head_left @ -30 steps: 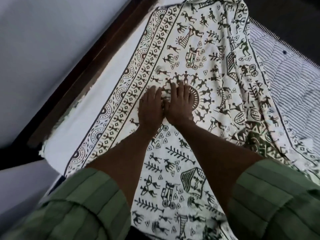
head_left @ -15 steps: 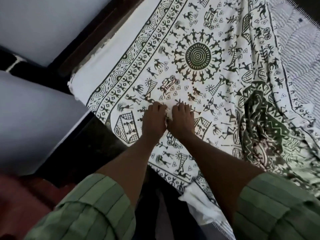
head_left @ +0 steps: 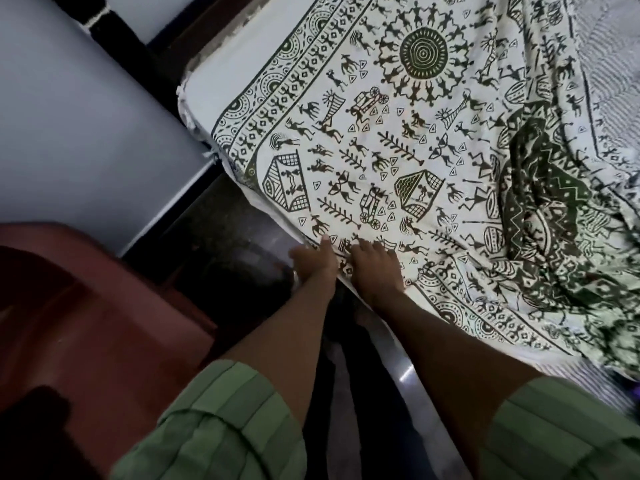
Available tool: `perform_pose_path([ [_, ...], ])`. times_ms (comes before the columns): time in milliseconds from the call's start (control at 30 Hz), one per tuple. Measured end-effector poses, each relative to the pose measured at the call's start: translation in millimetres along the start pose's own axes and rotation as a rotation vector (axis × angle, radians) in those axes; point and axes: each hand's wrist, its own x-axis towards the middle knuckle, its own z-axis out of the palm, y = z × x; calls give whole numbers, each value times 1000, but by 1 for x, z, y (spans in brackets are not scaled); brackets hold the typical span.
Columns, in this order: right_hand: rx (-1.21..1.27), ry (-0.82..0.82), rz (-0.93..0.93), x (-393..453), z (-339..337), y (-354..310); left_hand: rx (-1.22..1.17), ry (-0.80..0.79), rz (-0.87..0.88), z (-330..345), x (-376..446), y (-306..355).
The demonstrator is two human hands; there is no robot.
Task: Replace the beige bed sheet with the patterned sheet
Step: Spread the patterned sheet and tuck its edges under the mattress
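Fingers of both hands lay straight and flat on the patterned sheet (head_left: 398, 140), side by side. Left hand (head_left: 313, 259) overhung the mattress edge; right hand (head_left: 375, 268) rested just inside it.

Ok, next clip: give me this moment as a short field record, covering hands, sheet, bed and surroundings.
left hand: at the bed's near edge, fingers on the sheet's border; whether it grips is unclear
right hand: beside the left, lying on the sheet
sheet: patterned, flat on the left part, bunched in folds on the right
mattress: bare white strip along the sheet's far-left edge
striped cloth: shows past the sheet at right
sleeves: green, rolled above the forearms
red object: left of the bed, unidentifiable
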Motion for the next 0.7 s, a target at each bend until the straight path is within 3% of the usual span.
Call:
perform_pose_path([
  [67,38,-42,-37,-4,-2,-6,-135,-131,-40,6,-3,-11],
  [267,257,50,122,-13,3,-9,-347,-105,5,6,-9,-22],
  [433,-43,112,-52,-20,25,3,-338,-49,18,5,-1,-42],
  [600,10,10,-248,-30,40,-18,-282,56,-39,-2,0,-50],
  [700,11,7,-133,-39,38,-15,-179,-7,89,-4,-8,-53],
])
